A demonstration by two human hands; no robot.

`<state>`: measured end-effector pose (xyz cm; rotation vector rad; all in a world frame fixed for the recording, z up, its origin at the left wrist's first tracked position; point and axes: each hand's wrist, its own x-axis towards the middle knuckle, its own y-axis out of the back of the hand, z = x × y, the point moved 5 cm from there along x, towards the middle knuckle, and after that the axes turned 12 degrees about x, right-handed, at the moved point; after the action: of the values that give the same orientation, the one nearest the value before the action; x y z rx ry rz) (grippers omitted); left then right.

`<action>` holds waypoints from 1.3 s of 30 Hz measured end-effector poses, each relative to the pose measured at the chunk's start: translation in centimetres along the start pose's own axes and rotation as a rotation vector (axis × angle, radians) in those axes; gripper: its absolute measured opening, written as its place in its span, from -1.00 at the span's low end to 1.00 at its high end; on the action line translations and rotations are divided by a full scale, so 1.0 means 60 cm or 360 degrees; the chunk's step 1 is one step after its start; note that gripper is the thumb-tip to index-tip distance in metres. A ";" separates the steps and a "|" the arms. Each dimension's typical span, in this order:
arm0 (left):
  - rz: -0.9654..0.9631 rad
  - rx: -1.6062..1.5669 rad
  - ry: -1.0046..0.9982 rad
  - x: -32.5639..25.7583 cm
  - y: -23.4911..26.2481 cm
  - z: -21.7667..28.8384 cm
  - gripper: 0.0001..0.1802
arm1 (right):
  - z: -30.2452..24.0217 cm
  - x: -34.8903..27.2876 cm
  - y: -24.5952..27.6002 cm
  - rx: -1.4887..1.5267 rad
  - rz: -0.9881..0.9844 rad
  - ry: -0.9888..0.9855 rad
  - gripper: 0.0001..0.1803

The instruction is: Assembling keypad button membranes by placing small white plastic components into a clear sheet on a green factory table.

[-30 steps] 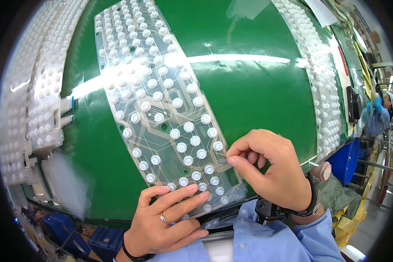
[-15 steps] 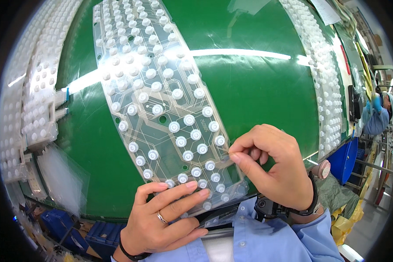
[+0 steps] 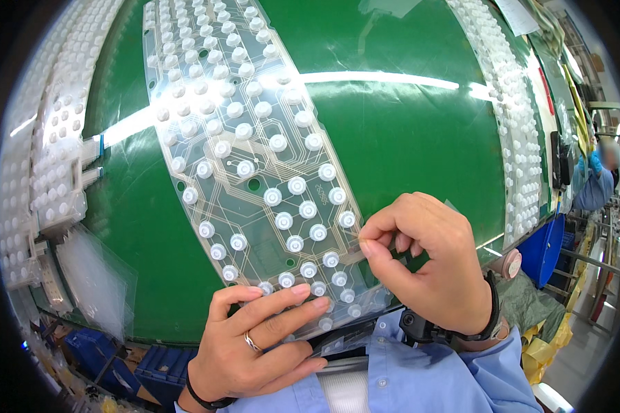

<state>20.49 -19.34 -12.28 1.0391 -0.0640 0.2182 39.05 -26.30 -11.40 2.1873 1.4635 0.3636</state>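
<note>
One long clear plastic circuit sheet (image 3: 262, 237), pale printed traces, dozens of white round domes (image 3: 245, 168); lies lengthwise on glossy green tabletop (image 3: 406, 151), near end by person's body. Right hand (image 3: 434, 255): thumb and index fingertips together at sheet's right edge; cannot tell whether edge or thin film is pinched. Left hand (image 3: 255, 347): fingers slightly spread, laid over near end; one silver metal ring (image 3: 250, 341). Lower left: two blue plastic bins (image 3: 165, 372).

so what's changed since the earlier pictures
The dome-studded sheet sits slightly higher and further left in view, apparently mostly camera shift. Nothing visibly taken hold of or let go. Left hand still rests on its near end; right hand still pinches at its right edge.
</note>
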 end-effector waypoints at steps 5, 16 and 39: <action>0.0009 -0.0002 0.0015 0.002 -0.003 -0.002 -0.69 | 0.003 -0.003 -0.008 -0.0059 0.0035 0.0072 -0.85; 0.0354 -0.0581 0.0128 -0.010 0.017 -0.029 -0.74 | -0.030 -0.079 0.009 0.0363 -0.0259 0.0397 -0.47; 0.0244 0.0075 0.0008 0.002 -0.022 0.071 -0.76 | 0.010 -0.122 0.039 0.0547 0.0197 0.0145 -0.89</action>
<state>21.08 -23.65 -11.22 1.0813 -0.1349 0.3630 38.29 -33.92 -10.34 2.5714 1.5368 0.2718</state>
